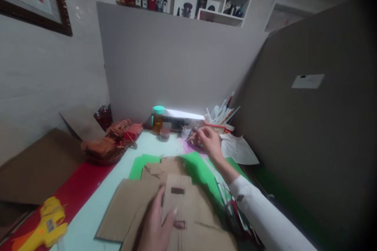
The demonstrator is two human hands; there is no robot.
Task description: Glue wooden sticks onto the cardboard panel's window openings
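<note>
My left hand [157, 219] grips a narrow cardboard piece [176, 206], thumb on top and a finger along its left edge. Two rectangular slots are cut in the piece, one above the other. Under it lie larger cardboard sheets [118, 208]. My right hand [208, 141] reaches to the back of the table, thumb and fingers pinched together. A thin wooden stick [191, 137] sticks out to the left from its fingertips, slightly blurred. Behind that hand is a small purple tray or mat [188, 147], partly covered.
A yellow glue gun [50, 225] lies at the front left. A brown leather bag [103, 149] rests on the left edge. At the back stand a green-lidded bottle [158, 119], a small round jar [165, 135] and a container of white sticks [219, 125]. Green sheets [196, 166] underlie the cardboard.
</note>
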